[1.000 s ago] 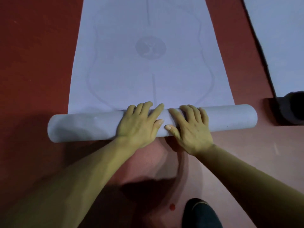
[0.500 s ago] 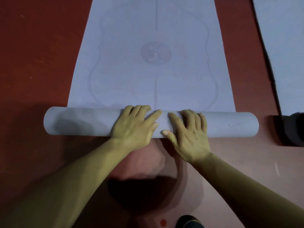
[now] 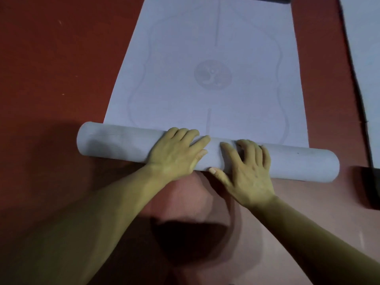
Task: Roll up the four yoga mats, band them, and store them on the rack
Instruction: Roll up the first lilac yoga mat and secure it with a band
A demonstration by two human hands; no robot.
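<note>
Red floor [image 3: 51,68], dim light. Centre frame: pale yoga mat [image 3: 205,42] partly rolled, its unrolled length running toward 12 o'clock with a round emblem [image 3: 212,76] printed on it. On the roll [image 3: 115,144], mid-length, left hand [image 3: 174,155] and right hand [image 3: 248,173] press side by side. Grip wide on both, fingers spread over the top, enclosing nothing. At 2 o'clock, second pale mat [image 3: 366,48].

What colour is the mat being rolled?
Pale lavender-grey mat with a faint round emblem, seen in the head view.

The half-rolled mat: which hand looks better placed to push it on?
Probably the right hand: its palm sits behind the roll, whose right end lags. The left hand lies over the top, fingers at the far edge.
</note>
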